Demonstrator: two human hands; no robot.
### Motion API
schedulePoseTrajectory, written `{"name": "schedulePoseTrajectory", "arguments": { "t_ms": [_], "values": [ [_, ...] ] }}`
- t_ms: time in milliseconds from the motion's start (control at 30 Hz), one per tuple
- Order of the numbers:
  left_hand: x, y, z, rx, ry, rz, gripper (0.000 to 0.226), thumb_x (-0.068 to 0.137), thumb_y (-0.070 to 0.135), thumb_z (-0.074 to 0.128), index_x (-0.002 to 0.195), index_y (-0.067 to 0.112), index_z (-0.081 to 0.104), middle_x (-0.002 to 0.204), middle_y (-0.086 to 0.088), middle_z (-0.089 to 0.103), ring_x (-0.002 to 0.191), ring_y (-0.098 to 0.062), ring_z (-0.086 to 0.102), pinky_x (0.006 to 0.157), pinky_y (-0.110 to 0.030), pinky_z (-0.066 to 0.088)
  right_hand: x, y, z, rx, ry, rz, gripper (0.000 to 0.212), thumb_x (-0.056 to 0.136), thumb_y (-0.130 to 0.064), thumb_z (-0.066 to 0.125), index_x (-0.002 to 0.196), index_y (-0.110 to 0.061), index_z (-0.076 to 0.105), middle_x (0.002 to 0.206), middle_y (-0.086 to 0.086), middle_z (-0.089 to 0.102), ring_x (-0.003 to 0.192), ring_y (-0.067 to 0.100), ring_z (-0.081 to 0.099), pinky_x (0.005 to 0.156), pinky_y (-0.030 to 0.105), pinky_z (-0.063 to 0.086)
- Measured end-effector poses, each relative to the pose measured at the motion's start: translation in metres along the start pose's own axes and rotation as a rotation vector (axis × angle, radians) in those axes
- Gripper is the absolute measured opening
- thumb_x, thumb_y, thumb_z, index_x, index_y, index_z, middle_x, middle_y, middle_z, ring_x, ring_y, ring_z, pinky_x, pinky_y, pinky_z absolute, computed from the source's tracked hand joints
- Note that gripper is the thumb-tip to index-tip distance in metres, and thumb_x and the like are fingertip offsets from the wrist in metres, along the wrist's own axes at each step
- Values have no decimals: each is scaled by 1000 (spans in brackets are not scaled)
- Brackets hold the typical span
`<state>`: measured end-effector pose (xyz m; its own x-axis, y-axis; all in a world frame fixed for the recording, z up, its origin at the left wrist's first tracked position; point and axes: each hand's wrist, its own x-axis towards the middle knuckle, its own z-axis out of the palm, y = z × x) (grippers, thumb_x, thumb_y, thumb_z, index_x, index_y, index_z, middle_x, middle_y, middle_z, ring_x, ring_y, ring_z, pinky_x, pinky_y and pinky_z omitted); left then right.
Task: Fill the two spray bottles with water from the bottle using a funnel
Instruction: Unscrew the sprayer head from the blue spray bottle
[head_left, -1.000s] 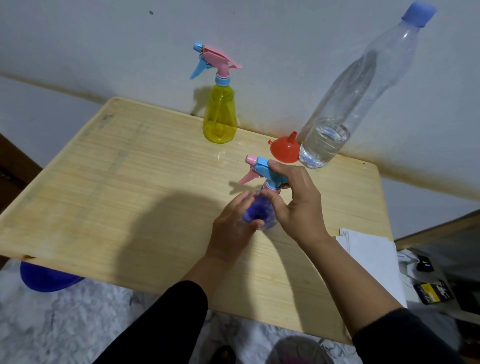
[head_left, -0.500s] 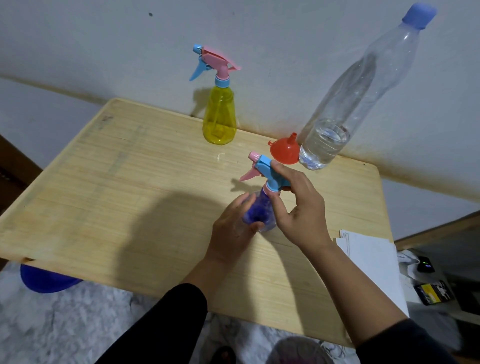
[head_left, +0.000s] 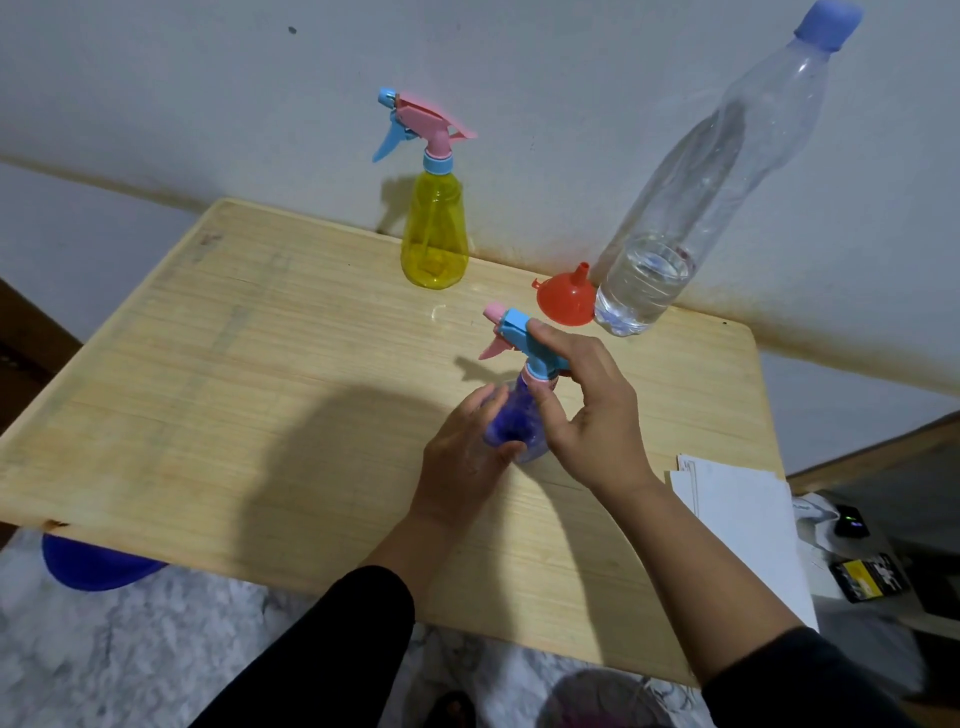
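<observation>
A blue spray bottle (head_left: 511, 423) stands on the wooden table (head_left: 260, 405), a little right of centre. My left hand (head_left: 462, 457) wraps its body from the left. My right hand (head_left: 587, 410) pinches its blue-and-pink spray head (head_left: 514, 338) at the collar. A yellow spray bottle (head_left: 434, 234) with a pink-and-blue head stands by the wall at the back. An orange funnel (head_left: 566, 299) lies upside down beside a tall clear water bottle (head_left: 680, 218), which has a blue cap and a little water at the bottom.
The table's back edge meets a white wall (head_left: 571, 78). White papers (head_left: 743, 519) lie off the table's right edge, with small dark items (head_left: 862, 571) on a lower surface beyond. A blue object (head_left: 93, 564) shows under the front left corner.
The spray head has turned slightly under my right hand, whose fingers have shifted on the collar. My left hand keeps its hold on the bottle body.
</observation>
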<state>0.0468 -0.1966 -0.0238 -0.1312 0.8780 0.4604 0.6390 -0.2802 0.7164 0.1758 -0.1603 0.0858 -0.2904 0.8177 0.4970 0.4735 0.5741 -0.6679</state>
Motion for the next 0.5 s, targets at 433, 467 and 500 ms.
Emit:
{"name": "schedulePoseTrajectory", "arguments": {
  "t_ms": [433,467,500],
  "values": [
    [0,5,-2,-51,35,10,58,87,50,49,128,10,51,131,-10,56,121,-14,50,99,-15,39,37,-29,-25,145,46,59,55,85,-5,65,134,-20,46,125,-16,51,108,10,59,89,28,53],
    [0,5,-2,-54,28,3,58,87,50,48,129,10,51,132,-10,55,121,-14,50,99,-13,38,46,-34,-33,157,55,61,55,86,-5,65,135,-19,44,124,-14,51,105,10,60,87,29,54],
    [-1,5,-3,-56,18,-7,59,87,51,47,129,10,51,133,-9,55,122,-13,49,100,-11,36,54,-38,-43,172,65,65,55,86,-4,64,136,-18,43,121,-15,50,100,9,61,86,30,55]
  ]
}}
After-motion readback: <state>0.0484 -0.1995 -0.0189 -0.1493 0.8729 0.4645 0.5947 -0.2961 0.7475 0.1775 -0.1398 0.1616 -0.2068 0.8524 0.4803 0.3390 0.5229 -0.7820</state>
